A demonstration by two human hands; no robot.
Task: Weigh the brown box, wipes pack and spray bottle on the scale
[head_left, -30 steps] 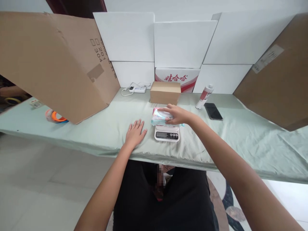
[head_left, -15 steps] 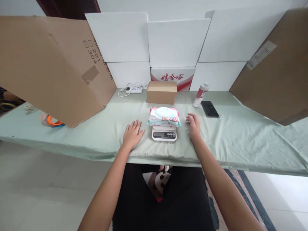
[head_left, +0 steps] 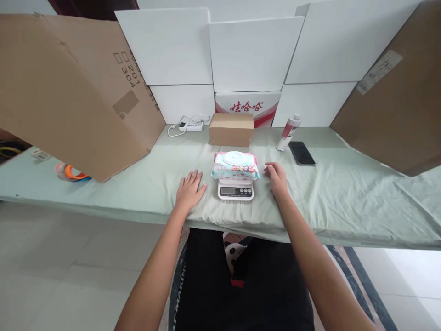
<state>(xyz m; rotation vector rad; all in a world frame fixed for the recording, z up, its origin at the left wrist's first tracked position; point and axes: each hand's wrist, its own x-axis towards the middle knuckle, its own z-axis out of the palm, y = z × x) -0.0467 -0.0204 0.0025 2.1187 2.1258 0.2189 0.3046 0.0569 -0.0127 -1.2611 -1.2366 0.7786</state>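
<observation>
A pack of wet wipes (head_left: 235,165), pink and light blue with a white lid, lies on top of a white kitchen scale (head_left: 235,191). The scale's display and buttons face me; I cannot read any figure. To the left of the scale, my left hand (head_left: 189,191) rests palm down on the cloth, fingers spread, holding nothing. On the other side, my right hand (head_left: 276,178) lies on the cloth just right of the wipes, apart from them. Its fingers are loosely bent and somewhat apart, with nothing seen in them.
Behind the wipes stands a small brown box (head_left: 231,130). A tilted white and red bottle (head_left: 288,133) and a black phone (head_left: 302,153) are at the right. A power strip (head_left: 191,126) with a cable lies back left, tape rolls (head_left: 74,173) far left. Large cardboard panels (head_left: 79,92) flank the table.
The view has shifted slightly. My right hand's fingers have curled in a little. My left hand, the wipes and the scale stay where they were.
</observation>
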